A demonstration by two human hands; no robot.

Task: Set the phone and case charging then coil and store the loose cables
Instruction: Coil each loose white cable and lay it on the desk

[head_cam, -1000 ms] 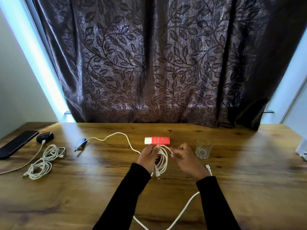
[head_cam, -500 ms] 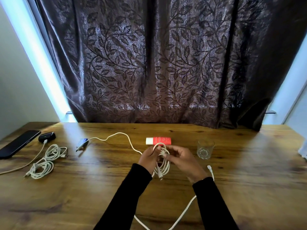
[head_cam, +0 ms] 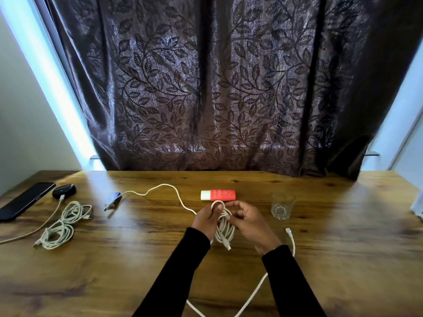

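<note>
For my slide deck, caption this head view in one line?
Both hands, left hand and right hand, coil a white cable over a wooden table.

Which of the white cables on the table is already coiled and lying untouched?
The coiled bundle at the left, beside the phone. The other coil is held in both hands, left hand and right hand.

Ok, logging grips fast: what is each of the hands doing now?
Left hand: grips the white cable coil.
Right hand: pinches the same coil.
</note>
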